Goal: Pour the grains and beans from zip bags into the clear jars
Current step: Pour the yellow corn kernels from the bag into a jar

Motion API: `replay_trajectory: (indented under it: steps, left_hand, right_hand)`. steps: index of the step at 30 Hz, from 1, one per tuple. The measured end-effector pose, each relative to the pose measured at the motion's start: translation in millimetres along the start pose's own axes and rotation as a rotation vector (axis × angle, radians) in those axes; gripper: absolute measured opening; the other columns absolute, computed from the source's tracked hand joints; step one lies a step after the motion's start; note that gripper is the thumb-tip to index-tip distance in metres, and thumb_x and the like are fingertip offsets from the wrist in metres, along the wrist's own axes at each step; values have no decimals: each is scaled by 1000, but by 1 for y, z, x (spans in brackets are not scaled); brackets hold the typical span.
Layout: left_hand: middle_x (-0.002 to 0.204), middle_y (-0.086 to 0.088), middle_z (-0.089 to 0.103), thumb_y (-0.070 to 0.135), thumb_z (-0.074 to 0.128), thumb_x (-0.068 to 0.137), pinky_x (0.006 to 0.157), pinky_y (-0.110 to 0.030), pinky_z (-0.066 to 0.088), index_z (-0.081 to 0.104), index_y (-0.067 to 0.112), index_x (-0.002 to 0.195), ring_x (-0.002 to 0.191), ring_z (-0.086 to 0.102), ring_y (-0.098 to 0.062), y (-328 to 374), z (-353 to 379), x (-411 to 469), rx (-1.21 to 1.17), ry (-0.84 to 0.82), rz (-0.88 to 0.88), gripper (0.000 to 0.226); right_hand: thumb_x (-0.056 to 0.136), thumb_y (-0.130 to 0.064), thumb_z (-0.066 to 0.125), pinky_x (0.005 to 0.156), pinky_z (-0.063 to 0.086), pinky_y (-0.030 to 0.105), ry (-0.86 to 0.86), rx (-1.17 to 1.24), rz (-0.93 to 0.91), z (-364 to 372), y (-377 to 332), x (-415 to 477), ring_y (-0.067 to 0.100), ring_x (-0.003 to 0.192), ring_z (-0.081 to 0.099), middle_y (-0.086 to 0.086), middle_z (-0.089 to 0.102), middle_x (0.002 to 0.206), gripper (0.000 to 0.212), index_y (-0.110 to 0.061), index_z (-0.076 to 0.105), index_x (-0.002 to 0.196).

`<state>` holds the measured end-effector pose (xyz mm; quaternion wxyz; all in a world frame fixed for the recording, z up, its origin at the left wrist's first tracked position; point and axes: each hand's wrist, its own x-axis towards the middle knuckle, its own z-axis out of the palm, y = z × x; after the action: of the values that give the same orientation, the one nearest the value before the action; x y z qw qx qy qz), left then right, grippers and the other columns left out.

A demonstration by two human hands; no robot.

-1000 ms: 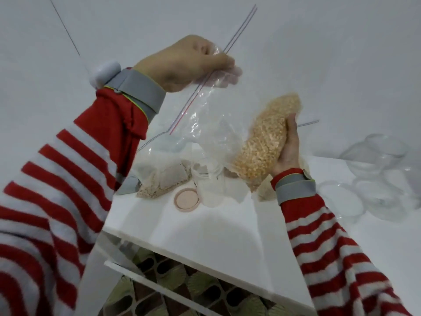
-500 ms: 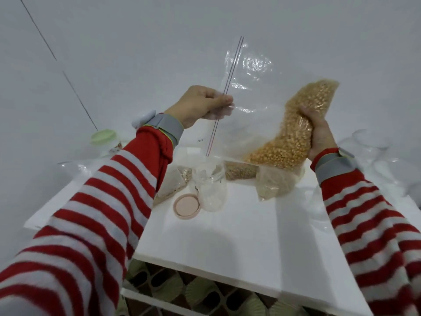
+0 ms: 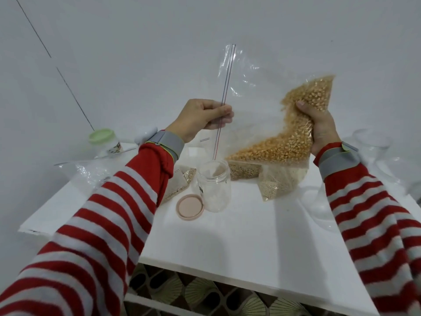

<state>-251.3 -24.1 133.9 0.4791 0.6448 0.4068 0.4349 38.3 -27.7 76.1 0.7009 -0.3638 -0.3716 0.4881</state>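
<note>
Bag [image 3: 273, 149] swung upright — zip edge [image 3: 225, 96] now ending over jar [image 3: 214, 188].

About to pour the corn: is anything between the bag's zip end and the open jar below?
Nothing visible. The jar stands open, its pink lid lying beside it, and the lower corner of the zip bag hangs above the mouth. Whether the zip is open cannot be told.

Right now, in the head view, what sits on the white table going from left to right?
Green-lidded jar → round pink lid → open clear plastic jar → small zip bag of pale grains → clear glassware at the far right.
</note>
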Motion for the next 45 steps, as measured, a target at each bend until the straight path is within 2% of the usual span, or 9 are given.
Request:
replay_trajectory:
  steps: [4, 8, 15, 25, 27, 31, 36, 40, 45]
  left_hand:
    - [97, -13, 74, 13, 69, 89, 87, -34, 58, 68, -6, 107, 90, 71, -22, -6, -1, -3, -18, 12, -2, 26]
    - [96, -12, 74, 14, 69, 89, 86, -33, 58, 69, -5, 107, 90, 72, -22, -7, -3, -6, -48, 9, -1, 26]
    - [96, -13, 74, 14, 68, 90, 87, -35, 58, 69, -5, 106, 89, 72, -21, -3, -5, -10, -73, 1, 6, 25]
    - [104, -17, 73, 13, 67, 90, 81, -29, 58, 70, -1, 104, 94, 71, -23, -15, -9, -20, -97, 17, -6, 20]
    - [106, -18, 72, 12, 66, 91, 80, -27, 58, 69, -2, 105, 93, 72, -22, -15, -7, -21, -101, 16, -3, 20]
    - [105, -18, 72, 11, 66, 91, 80, -27, 58, 68, -4, 108, 91, 72, -20, -12, -3, -21, -71, 9, 6, 23]
    - [99, -16, 73, 11, 67, 90, 80, -30, 59, 68, -6, 106, 89, 72, -22, -12, -1, -21, -56, 22, 10, 23]
    - [96, -15, 73, 10, 66, 91, 77, -28, 59, 67, -6, 107, 85, 73, -21, -13, 0, -23, -63, 45, 15, 23]
    - [97, -16, 73, 10, 67, 90, 81, -32, 60, 67, -6, 108, 85, 73, -21, -17, 1, -24, -75, 44, -4, 24]
  right_hand:
    - [80, -19, 78, 66, 57, 34, -10, 31, 1, 3, 0, -3, 22, 70, 69, 5, 71, 82, 38, -5, 63, 113]
    - [78, -23, 79, 70, 57, 37, -1, 32, 9, 5, 0, -5, 23, 72, 69, 5, 71, 84, 51, -2, 62, 121]
    - [71, -32, 85, 77, 56, 38, 2, 2, 12, 8, -9, 0, 23, 81, 71, 5, 74, 92, 50, -7, 71, 112]
    - [72, -28, 85, 71, 58, 38, -35, 72, 21, 13, -1, -2, 27, 82, 72, 12, 73, 99, 72, 3, 57, 130]
    - [73, -31, 84, 71, 58, 39, -37, 102, 58, 14, 1, -5, 26, 82, 72, 11, 73, 98, 66, 1, 61, 126]
    - [86, -30, 72, 60, 57, 32, -27, 150, 115, 16, 2, -10, 21, 68, 70, 6, 73, 84, 34, -5, 66, 110]
    - [92, -29, 64, 59, 57, 30, -36, 185, 92, 21, -5, -19, 16, 67, 70, 1, 74, 78, 21, -10, 69, 98]
    - [92, -35, 63, 58, 56, 27, -30, 229, 90, 27, -10, -22, 15, 64, 68, 1, 73, 79, 25, -14, 75, 85]
    - [92, -43, 60, 57, 54, 25, 13, 300, 44, 31, -10, -19, 11, 60, 63, -3, 71, 80, 30, -17, 72, 93]
